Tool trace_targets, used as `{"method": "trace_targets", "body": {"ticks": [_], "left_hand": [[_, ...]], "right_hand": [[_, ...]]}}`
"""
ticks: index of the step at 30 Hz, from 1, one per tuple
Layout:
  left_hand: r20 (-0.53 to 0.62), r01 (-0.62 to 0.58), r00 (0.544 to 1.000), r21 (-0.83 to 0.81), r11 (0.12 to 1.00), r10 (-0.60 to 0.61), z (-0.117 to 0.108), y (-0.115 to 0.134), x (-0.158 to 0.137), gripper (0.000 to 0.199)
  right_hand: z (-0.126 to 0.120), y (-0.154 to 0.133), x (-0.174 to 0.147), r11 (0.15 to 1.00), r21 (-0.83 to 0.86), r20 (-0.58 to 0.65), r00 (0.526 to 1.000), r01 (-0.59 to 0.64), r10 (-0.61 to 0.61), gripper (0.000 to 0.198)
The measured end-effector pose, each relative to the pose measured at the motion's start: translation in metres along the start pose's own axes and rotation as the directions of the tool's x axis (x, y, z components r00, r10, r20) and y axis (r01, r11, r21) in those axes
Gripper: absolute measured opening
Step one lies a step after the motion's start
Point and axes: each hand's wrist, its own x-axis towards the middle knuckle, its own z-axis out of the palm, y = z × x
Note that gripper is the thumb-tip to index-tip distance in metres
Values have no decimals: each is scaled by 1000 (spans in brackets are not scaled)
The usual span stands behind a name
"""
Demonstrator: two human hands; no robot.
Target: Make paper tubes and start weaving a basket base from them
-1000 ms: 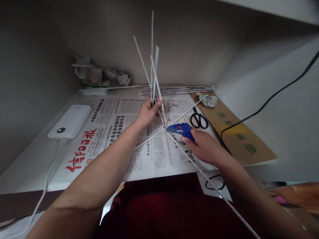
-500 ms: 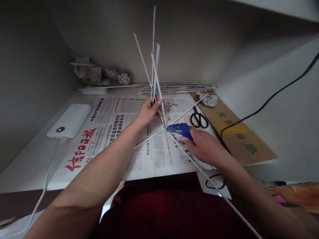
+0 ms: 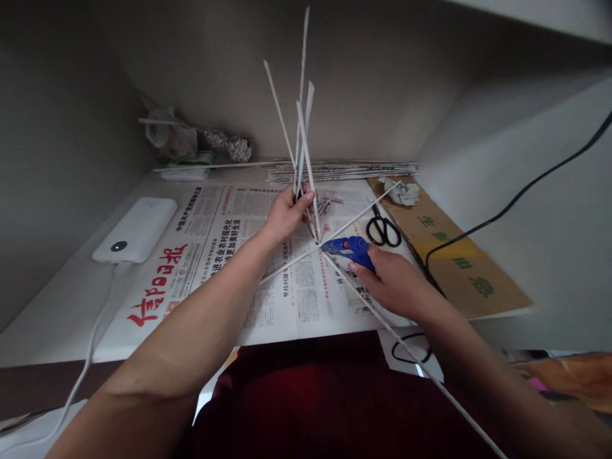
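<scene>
Several thin rolled paper sticks (image 3: 306, 140) rise in a bundle from my left hand (image 3: 291, 209), which is closed around them. Lower down they meet other paper sticks (image 3: 356, 220) that cross near the middle of the newspaper (image 3: 268, 315). One long stick (image 3: 406, 350) runs from that crossing toward me, below my right forearm. A blue glue gun (image 3: 347, 247) is gripped in my right hand (image 3: 394, 280). Its nozzle points left at the crossing; whether it touches the sticks I cannot tell.
Black-handled scissors (image 3: 384, 231) lie beside a cardboard sheet (image 3: 459, 271) with crumpled paper (image 3: 400, 191) on it. More paper sticks (image 3: 344, 170) lie along the back wall. At left is a white power bank (image 3: 136, 229) with a cable. A black cord (image 3: 516, 186) crosses the right side.
Both hands, the sticks and the whole scene appear shifted slightly to the right. The glue gun nozzle stays at the crossing, and both grips are the same.
</scene>
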Motion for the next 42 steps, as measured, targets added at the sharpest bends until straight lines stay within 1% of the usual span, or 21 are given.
{"method": "trace_targets", "body": {"ticks": [4,9,16,20,24,30,35,40,42], "left_hand": [[11,12,1000,-11,1000,-11,0,3,-2,14],[96,-21,995,-6,1000,21,-1,3,-3,17],[193,-95,977,6,995,92,-2,2,-3,14],[225,-131,966,8,991,126,-1,3,-4,16],[252,-130,960,26,991,120,0,6,-5,20],[314,-160,938,11,987,148,0,6,-7,22],[318,-155,938,21,988,140,-2,6,-6,24],[371,-225,907,36,974,197,-1,11,-7,27],[374,-257,900,41,965,224,0,13,-8,28]], "right_hand": [[-1,0,0,1000,2,6,1000,-13,13,37],[-3,1,-3,1000,-6,16,1000,-18,18,37],[2,3,-10,1000,15,-21,1000,-13,13,37],[1,1,-10,999,27,-15,1000,-19,19,37],[-3,0,-11,998,42,-14,999,-37,38,36],[-4,2,-13,998,58,-4,1000,-28,29,35],[-3,2,-13,998,54,-7,999,-38,38,34],[-3,1,-13,999,47,-19,999,-28,29,33],[-2,2,-13,999,39,-26,999,-19,20,33]]}}
